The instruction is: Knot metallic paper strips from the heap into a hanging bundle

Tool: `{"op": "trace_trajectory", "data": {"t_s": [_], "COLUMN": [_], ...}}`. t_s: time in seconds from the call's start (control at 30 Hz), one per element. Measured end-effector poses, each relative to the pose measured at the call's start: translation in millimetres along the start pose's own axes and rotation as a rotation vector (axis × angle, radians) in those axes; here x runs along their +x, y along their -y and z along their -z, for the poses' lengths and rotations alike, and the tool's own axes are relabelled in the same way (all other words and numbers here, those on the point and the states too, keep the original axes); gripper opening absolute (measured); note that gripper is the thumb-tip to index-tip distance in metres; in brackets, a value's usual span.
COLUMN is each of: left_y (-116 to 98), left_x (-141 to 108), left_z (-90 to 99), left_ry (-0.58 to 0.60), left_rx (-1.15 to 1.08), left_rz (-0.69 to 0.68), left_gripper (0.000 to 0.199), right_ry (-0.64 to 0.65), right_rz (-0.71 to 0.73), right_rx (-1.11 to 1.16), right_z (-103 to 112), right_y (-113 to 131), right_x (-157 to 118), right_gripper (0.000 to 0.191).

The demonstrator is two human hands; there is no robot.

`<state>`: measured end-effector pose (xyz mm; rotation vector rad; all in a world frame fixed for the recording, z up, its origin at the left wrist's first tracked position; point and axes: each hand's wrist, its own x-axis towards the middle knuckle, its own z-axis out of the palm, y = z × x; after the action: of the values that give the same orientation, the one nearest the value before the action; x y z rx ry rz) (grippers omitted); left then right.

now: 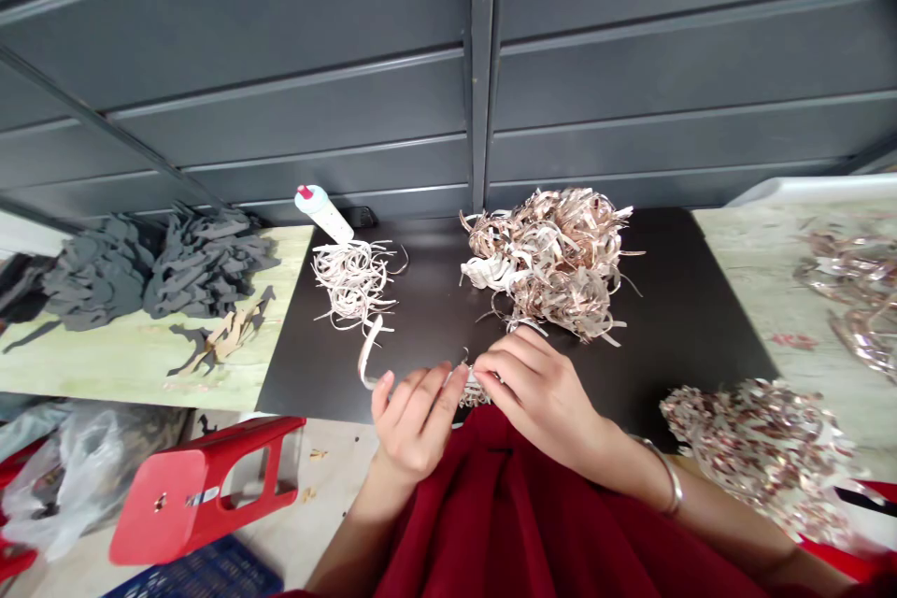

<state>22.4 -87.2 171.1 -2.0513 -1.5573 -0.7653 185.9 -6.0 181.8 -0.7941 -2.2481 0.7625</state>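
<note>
Strip (368, 357) of pale, glossy ribbon lies roughly sideways over the near edge of the black tabletop (420, 308), its free end curling up-left past my left hand (413, 420); those fingers (438, 388), pressed together, and my right hand (536, 392) pinch it.

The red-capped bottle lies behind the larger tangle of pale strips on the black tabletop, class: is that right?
No: the head view shows the red-capped bottle behind the smaller tangle of pale strips, not the larger tangle, on the black tabletop.
</note>
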Motion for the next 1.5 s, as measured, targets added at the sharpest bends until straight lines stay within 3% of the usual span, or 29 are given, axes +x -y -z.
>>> {"op": "trace_trajectory", "data": {"t_s": [0.17,0.33,0.4,0.47,0.6,0.87,1.07,1.2,1.27,1.37,1.5], "left_y": [-2,-8,-10,-12,-14,-16,-17,-15,-11,-1,15], "left_x": [1,2,4,6,11,6,5,-3,-8,-13,-13], "left_z": [-6.4,-11.5,-12.8,-13.3,-11.3,-7.7,-9.5,-15.2,-20.7,-29.4,-34.9], "left_ry": [-0.104,-0.136,-0.124,-0.112,-0.058,0.065,0.100,0.090,0.046,-0.139,-0.367], "left_rx": [-0.039,-0.133,-0.185,-0.203,-0.256,-0.451,-0.535,-0.637,-0.687,-0.849,-1.218], "left_rz": [0.097,0.232,0.288,0.334,0.390,0.581,0.734,0.918,1.054,1.292,1.523], "left_gripper": [0.026,0.027,0.026,0.022,0.014,0.016,0.021,0.020,0.020,0.018,0.014], "right_ry": [0.060,0.153,0.127,0.052,-0.077,-0.055,-0.040,-0.026,-0.019,0.023,0.252], "right_rz": [-0.263,-0.541,-0.598,-0.603,-0.528,-0.440,-0.443,-0.418,-0.392,-0.431,-0.454], "right_rx": [0.385,1.081,1.310,1.378,1.216,0.925,0.929,0.985,0.835,0.370,0.126], "right_z": [-10,-26,-31,-36,-41,-38,-43,-50,-61,-88,-131], "right_y": [-4,-2,1,2,1,-3,-4,-9,-24,-64,-119], "right_x": [-1,-1,0,1,5,10,8,6,4,-3,-30], "right_gripper": [0.014,0.025,0.030,0.030,0.022,0.014,0.012,0.012,0.016,0.023,0.020]}}
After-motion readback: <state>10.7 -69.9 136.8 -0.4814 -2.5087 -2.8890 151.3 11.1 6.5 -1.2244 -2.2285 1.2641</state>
